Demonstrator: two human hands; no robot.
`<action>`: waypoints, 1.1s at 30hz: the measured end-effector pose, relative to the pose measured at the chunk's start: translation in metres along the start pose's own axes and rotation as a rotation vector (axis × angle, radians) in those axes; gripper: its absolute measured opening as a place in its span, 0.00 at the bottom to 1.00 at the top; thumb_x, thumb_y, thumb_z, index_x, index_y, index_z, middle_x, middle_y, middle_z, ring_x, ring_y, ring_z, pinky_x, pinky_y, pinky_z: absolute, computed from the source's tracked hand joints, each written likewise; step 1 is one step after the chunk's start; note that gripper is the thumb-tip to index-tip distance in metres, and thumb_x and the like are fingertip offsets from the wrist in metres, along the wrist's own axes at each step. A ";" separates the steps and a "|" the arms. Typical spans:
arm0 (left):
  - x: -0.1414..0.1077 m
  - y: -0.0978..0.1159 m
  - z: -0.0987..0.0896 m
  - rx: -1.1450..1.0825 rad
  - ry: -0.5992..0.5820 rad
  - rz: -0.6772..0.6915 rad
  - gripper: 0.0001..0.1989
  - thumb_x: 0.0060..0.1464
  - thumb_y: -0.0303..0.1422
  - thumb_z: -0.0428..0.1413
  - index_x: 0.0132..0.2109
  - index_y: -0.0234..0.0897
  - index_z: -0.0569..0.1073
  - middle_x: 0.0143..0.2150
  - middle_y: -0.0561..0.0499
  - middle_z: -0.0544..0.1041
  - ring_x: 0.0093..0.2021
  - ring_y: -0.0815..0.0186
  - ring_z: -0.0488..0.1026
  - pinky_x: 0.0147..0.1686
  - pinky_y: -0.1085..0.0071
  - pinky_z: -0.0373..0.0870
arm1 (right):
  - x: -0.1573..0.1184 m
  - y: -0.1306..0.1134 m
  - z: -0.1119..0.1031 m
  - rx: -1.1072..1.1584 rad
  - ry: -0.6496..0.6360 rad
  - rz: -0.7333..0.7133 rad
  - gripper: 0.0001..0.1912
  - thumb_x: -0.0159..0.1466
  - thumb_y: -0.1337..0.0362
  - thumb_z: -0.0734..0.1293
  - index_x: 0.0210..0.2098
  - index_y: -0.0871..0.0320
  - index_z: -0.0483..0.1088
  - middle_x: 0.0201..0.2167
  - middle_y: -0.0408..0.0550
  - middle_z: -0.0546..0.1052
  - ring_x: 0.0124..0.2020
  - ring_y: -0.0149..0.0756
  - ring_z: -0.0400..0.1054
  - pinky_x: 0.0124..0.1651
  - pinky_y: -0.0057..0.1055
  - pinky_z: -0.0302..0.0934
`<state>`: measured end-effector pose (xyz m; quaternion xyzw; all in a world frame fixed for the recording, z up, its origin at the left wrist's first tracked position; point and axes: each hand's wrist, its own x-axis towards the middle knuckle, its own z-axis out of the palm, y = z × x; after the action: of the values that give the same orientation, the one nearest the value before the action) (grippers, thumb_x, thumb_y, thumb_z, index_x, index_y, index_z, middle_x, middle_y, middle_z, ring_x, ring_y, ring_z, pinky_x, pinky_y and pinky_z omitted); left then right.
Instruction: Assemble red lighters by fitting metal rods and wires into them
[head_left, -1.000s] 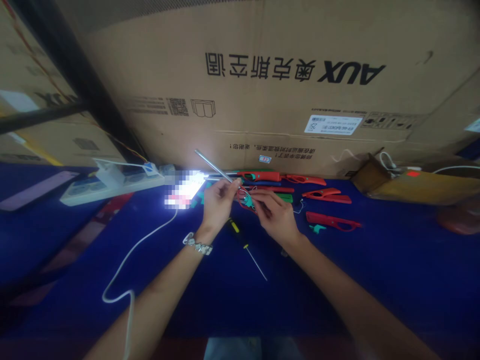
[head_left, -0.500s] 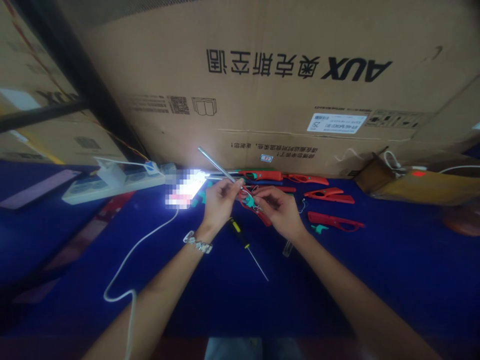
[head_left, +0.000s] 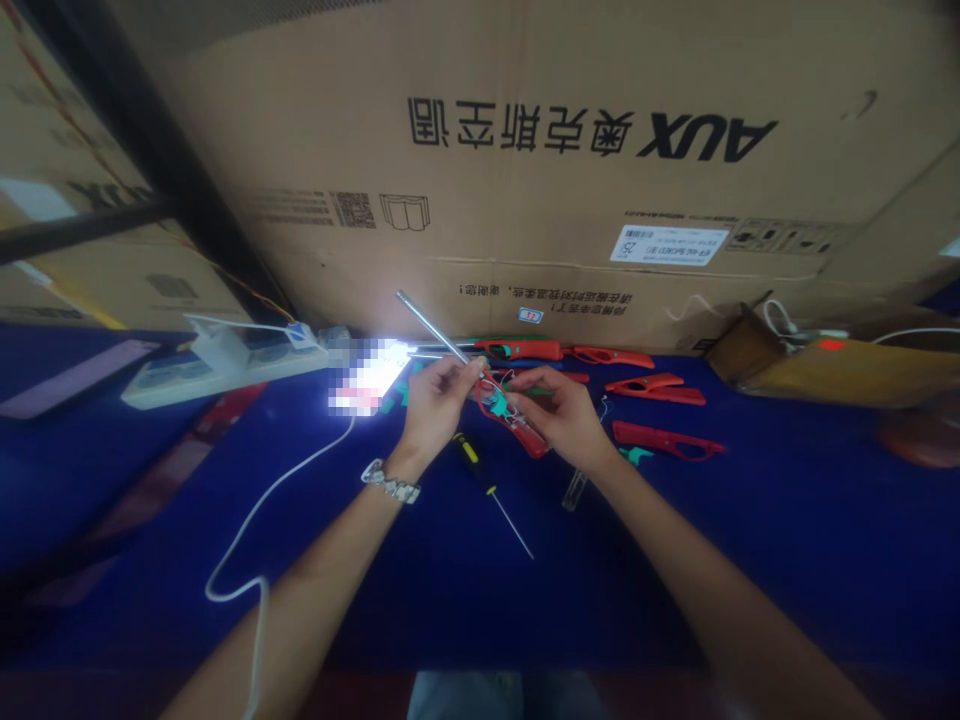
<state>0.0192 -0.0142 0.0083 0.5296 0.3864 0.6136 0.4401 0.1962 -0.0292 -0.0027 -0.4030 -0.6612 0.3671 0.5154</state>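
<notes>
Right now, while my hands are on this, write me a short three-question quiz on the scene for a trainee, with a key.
1. True or false: the screwdriver with a black-and-yellow handle and thin metal shaft is in the right hand.

2. Multiple choice: from the left hand, the long, thin silver metal rod points
A. back along the forearm
B. toward the large brown cardboard box
C. at the screwdriver

3. Fill in: the curved plastic casing at both hands' fingertips is coloured ____.

Key:
1. False; it lies on the blue tabletop.
2. B.
3. Red.
</notes>
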 end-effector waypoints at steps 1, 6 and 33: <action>0.000 -0.001 0.000 0.002 -0.008 -0.012 0.15 0.50 0.44 0.66 0.28 0.36 0.75 0.24 0.53 0.76 0.25 0.69 0.76 0.31 0.72 0.77 | 0.000 0.001 -0.001 -0.046 -0.029 -0.016 0.14 0.60 0.54 0.72 0.41 0.56 0.75 0.36 0.48 0.81 0.34 0.37 0.76 0.38 0.33 0.71; 0.002 -0.002 -0.002 0.009 -0.040 -0.062 0.16 0.49 0.43 0.66 0.26 0.36 0.74 0.23 0.53 0.75 0.26 0.68 0.76 0.30 0.71 0.76 | -0.004 -0.003 -0.002 -0.312 -0.086 -0.059 0.10 0.64 0.60 0.67 0.36 0.56 0.80 0.31 0.45 0.83 0.28 0.35 0.75 0.33 0.30 0.67; 0.008 -0.018 -0.011 0.143 0.009 -0.016 0.18 0.53 0.47 0.62 0.26 0.36 0.74 0.23 0.53 0.76 0.25 0.69 0.71 0.31 0.71 0.68 | -0.006 0.010 0.011 -0.224 0.006 -0.017 0.14 0.65 0.56 0.67 0.40 0.57 0.81 0.34 0.48 0.84 0.31 0.38 0.77 0.36 0.33 0.71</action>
<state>0.0104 -0.0012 -0.0075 0.5536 0.4357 0.5833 0.4044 0.1875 -0.0309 -0.0163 -0.4536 -0.7000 0.2854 0.4720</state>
